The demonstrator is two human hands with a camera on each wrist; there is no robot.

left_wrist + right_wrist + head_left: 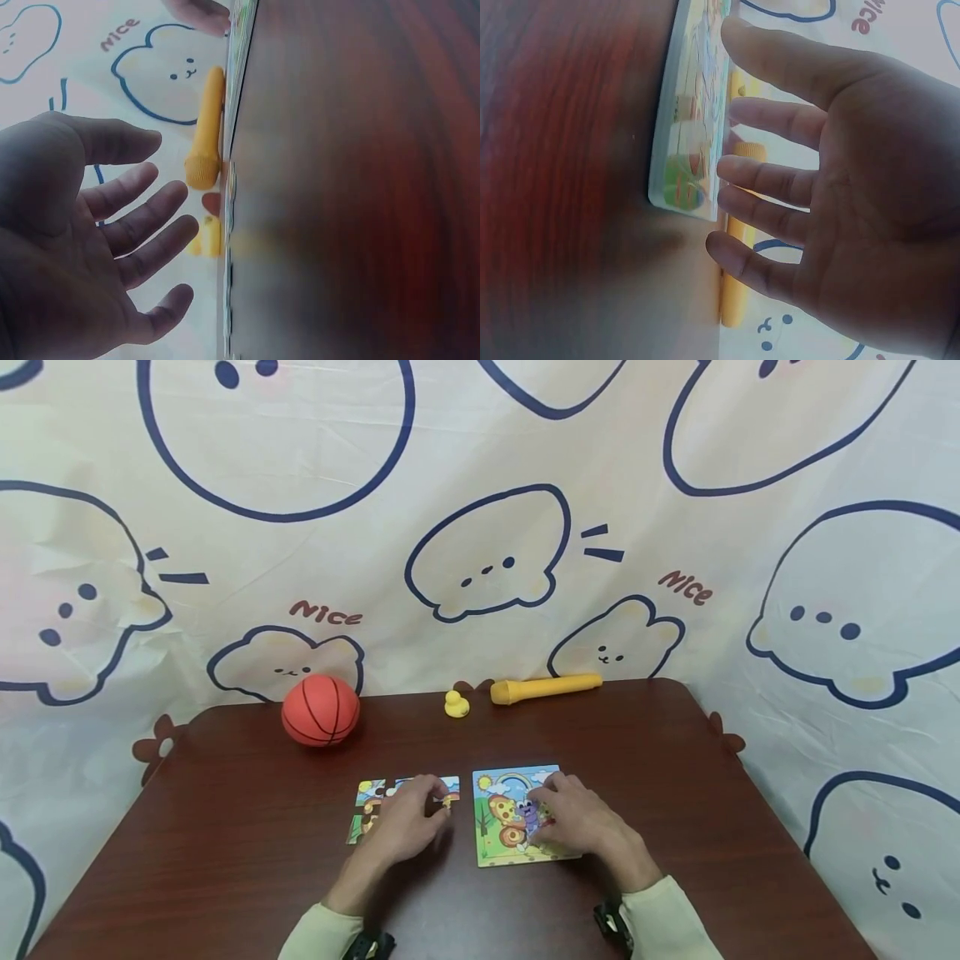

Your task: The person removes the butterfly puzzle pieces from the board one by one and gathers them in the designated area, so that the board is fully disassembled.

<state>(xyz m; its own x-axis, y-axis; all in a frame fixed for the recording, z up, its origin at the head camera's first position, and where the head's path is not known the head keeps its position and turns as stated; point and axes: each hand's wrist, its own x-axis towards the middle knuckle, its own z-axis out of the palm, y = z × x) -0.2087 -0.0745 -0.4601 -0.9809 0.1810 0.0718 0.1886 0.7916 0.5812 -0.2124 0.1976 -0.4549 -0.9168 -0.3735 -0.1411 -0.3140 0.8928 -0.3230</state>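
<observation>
A square picture puzzle (pixel 491 853) with a cartoon butterfly and rainbow lies on the dark wooden table. My right hand (pixel 581 818) is over its right half, fingertips close to the picture. In the right wrist view those fingers (pixel 769 180) are spread and relaxed, holding nothing, beside the puzzle's thick edge (pixel 658 161). To the left lies a group of puzzle pieces (pixel 369 789) with gaps between some of them. My left hand (pixel 405 822) hovers over these and hides many. Its palm (pixel 67 262) holds nothing in the left wrist view, fingers loosely bent.
Along the table's far edge are a red basketball-patterned ball (pixel 321 710), a small yellow rubber duck (pixel 456 704) and a yellow toy microphone (pixel 547 688). A white cartoon-printed curtain (pixel 480 643) hangs behind and at both sides of the table (pixel 247 860).
</observation>
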